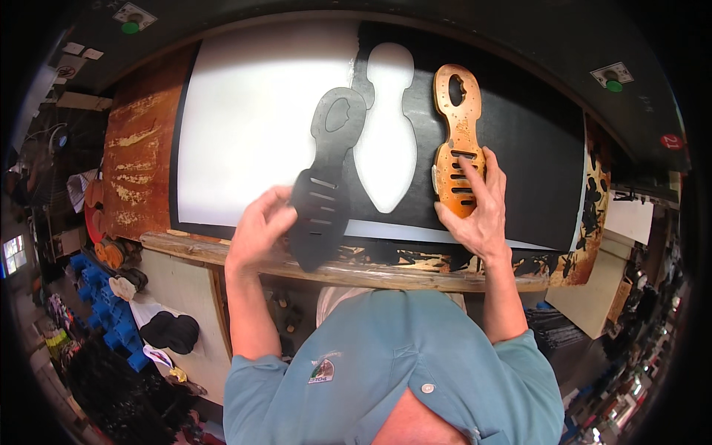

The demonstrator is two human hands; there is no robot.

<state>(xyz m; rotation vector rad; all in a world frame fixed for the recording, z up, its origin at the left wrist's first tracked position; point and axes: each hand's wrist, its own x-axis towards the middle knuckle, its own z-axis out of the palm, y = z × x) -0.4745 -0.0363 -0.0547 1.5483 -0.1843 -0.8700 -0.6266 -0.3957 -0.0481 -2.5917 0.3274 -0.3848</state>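
My left hand [259, 225] pinches the edge of a dark grey cut-out piece [319, 222], long and waisted, with an oval opening at its top and several slots lower down. It hangs tilted above the table's front side. My right hand [482, 211] grips the lower end of an orange cutting die [461, 126] of the same outline, thumb at its left side and fingers over its slots and right edge. The die lies on a black sheet [534, 156]. Between the hands, a waisted hole [386, 141] in that sheet shows white underneath.
A white board [252, 111] lies under and left of the black sheet. The worktable has a wooden front rail [415, 276] and a worn brown left end [141, 156]. Green buttons [130, 27] [614, 86] sit on the dark machine beam beyond. Blue crates [111, 311] stand lower left.
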